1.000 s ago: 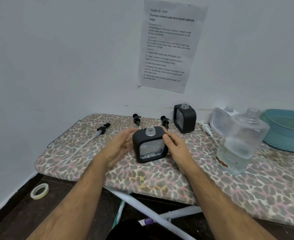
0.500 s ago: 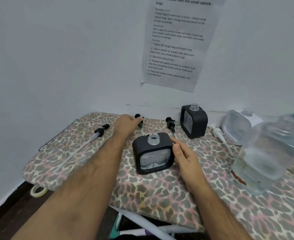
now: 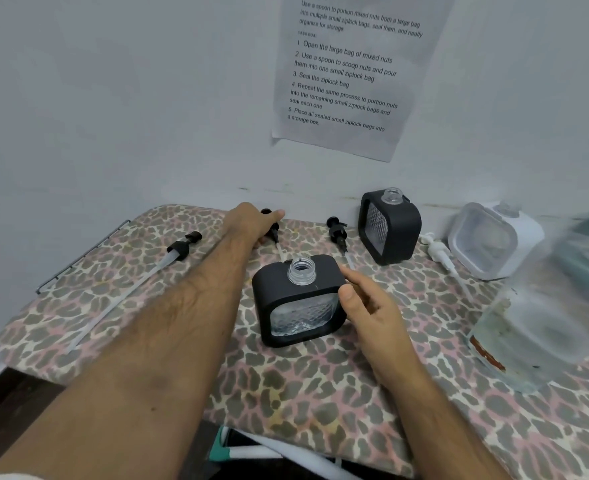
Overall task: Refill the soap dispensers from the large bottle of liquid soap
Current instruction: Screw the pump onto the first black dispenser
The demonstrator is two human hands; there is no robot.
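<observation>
A black square soap dispenser (image 3: 298, 303) with an open clear neck stands in the middle of the leopard-print board (image 3: 303, 386). My right hand (image 3: 362, 299) holds its right side with thumb and fingers. My left hand (image 3: 256, 221) reaches to the back and closes its fingers round a black pump head (image 3: 271, 230) lying there. A second black dispenser (image 3: 390, 226) stands open at the back by the wall. The large clear soap bottle (image 3: 535, 327), blurred and part full, stands at the right. A white dispenser (image 3: 493, 240) sits behind it.
Another black pump (image 3: 337, 233) lies between the two black dispensers. A long-tubed black pump (image 3: 178, 252) lies at the left, a white pump (image 3: 436, 251) at the right. A teal basin (image 3: 587, 251) is at the far right edge. A paper sheet (image 3: 348, 74) hangs on the wall.
My left hand left the dispenser's side, reached back and closed on the black pump head. My right hand stayed on the dispenser. The view moved closer and tilted down.
</observation>
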